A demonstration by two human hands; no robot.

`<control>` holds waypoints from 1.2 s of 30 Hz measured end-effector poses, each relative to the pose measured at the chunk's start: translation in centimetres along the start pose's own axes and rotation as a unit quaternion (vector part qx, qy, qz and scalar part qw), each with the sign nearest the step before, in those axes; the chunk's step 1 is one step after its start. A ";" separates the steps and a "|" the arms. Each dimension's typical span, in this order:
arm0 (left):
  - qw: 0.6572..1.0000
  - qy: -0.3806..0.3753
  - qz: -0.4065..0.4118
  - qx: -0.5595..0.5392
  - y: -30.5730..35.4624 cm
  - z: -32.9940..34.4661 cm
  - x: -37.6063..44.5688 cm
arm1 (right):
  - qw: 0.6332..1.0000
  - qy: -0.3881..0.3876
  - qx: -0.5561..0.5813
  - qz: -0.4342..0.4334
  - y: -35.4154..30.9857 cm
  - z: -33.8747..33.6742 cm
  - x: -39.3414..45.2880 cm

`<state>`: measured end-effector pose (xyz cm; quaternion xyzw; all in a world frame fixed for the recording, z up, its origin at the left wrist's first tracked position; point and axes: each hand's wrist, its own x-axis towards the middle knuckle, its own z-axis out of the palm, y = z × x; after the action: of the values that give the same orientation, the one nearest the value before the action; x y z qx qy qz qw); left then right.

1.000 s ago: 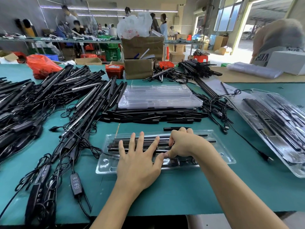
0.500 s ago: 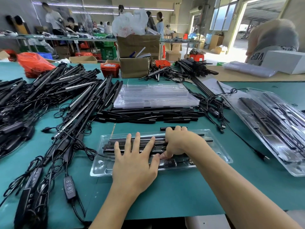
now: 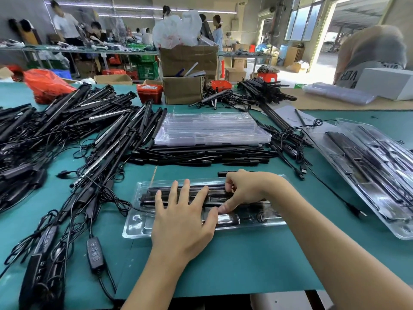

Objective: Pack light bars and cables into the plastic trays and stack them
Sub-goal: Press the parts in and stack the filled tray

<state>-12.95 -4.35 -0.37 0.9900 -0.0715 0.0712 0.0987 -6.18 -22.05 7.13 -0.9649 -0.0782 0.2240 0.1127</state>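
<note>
A clear plastic tray (image 3: 136, 224) lies on the green mat in front of me, with black light bars (image 3: 214, 194) in its long slots and a cable and controller (image 3: 230, 219) in its near compartment. My left hand (image 3: 183, 218) lies flat on the bars, fingers spread and straight. My right hand (image 3: 248, 189) sits at the tray's middle. Its fingers curl over the bars and its thumb reaches down to the near compartment. One loose black bar (image 3: 222, 173) lies just behind the tray.
A stack of empty clear trays (image 3: 210, 130) rests on a row of black bars (image 3: 201, 156) farther back. Tangled light bars and cables (image 3: 67, 135) fill the left side, with a button controller (image 3: 95, 253) near the edge. Packed trays (image 3: 368, 166) lie at the right. Cardboard boxes (image 3: 183, 90) stand behind.
Both hands stay on the tray's bars. My right thumb has stretched down toward the near compartment, close to my left hand's thumb.
</note>
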 end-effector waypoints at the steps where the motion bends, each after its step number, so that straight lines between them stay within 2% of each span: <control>1: 1.000 0.003 -0.001 -0.006 0.1 -0.1 0.0 | 0.999 0.019 0.045 -0.015 0.6 0.1 0.2; 4: 0.998 0.036 -0.004 -0.054 0.2 -0.6 -0.3 | 0.973 0.155 0.171 -0.026 1.9 1.5 0.9; 7: 0.982 0.120 -0.013 -0.148 0.2 -1.3 -0.6 | 0.932 0.334 0.136 0.034 2.3 3.9 1.5; 9: 0.966 0.170 -0.030 -0.194 0.1 -2.1 -0.7 | 0.910 0.388 0.138 0.042 2.4 4.6 1.7; 11: 0.960 0.188 -0.061 -0.200 -0.5 -3.1 -0.9 | 0.902 0.396 0.168 0.040 2.9 4.5 1.8; 13: 0.966 0.170 -0.102 -0.164 -1.9 -4.1 -1.0 | 0.903 0.400 0.146 0.049 3.7 4.3 2.0; 15: 0.976 0.121 -0.138 -0.121 -3.9 -5.1 -1.0 | 0.904 0.406 0.117 0.069 5.0 4.0 2.1; 19: 0.983 0.009 -0.171 -0.060 -6.9 -6.3 -0.4 | 0.891 0.420 0.135 0.106 7.7 2.9 2.0; 23: 0.978 -0.040 -0.203 0.026 -8.8 -6.0 0.9 | 0.894 0.418 0.136 0.088 8.0 3.3 2.3; 27: 0.974 0.029 -0.213 0.071 -10.3 -5.8 1.6 | 0.895 0.425 0.105 0.083 8.0 3.5 2.3; 31: 0.983 0.091 -0.161 0.009 -10.3 -7.2 1.9 | 0.896 0.424 0.095 0.093 8.0 3.6 2.5; 36: 0.983 0.087 -0.148 -0.064 -11.0 -9.6 1.1 | 0.893 0.430 0.087 0.101 7.9 3.6 2.7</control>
<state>-11.33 8.17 7.08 0.9713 0.0799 0.1369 0.1773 -4.66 -28.50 0.85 -0.9561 0.0956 -0.1961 0.1957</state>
